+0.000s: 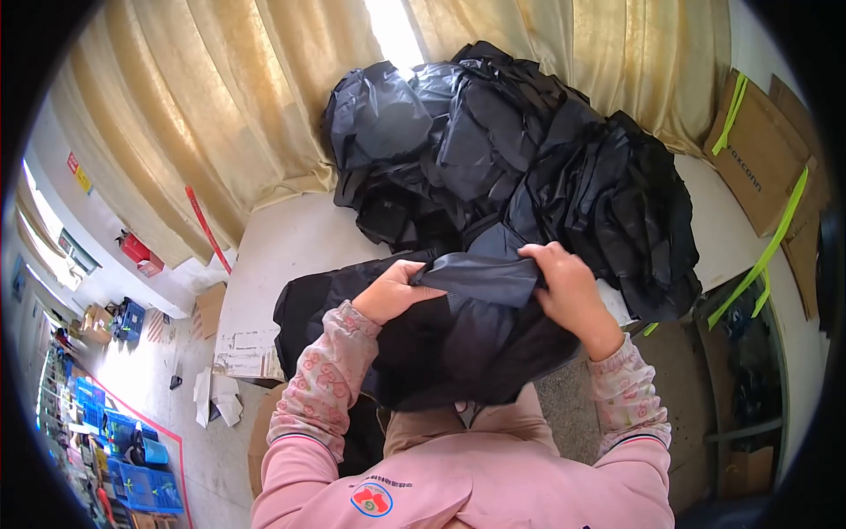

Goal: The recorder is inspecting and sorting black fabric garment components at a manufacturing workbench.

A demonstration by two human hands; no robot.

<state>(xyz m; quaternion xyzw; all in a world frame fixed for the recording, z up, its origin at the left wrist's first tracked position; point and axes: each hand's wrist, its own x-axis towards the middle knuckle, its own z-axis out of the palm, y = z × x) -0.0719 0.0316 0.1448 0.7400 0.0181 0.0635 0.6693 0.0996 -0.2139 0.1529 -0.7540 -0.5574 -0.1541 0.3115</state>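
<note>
Both my hands grip a piece of black fabric [467, 344], thin and shiny on one side, at the near edge of a white table. My left hand [390, 291] pinches its upper edge on the left, thumb on top. On the right, my right hand [568, 286] has its fingers closed over the same edge. Between them a grey-black flap [485, 275] is folded over, with a bit of mesh showing beside the left thumb. The lower part hangs over the table edge toward my lap. Whether it is a garment or a bag, I cannot tell.
A tall heap of similar black fabric pieces [511, 141] covers the back and right of the white table [291, 238]. Beige curtains [211, 115] hang behind. Flattened cardboard [758, 159] with yellow-green straps leans at right. Blue crates [141, 485] stand on the floor at lower left.
</note>
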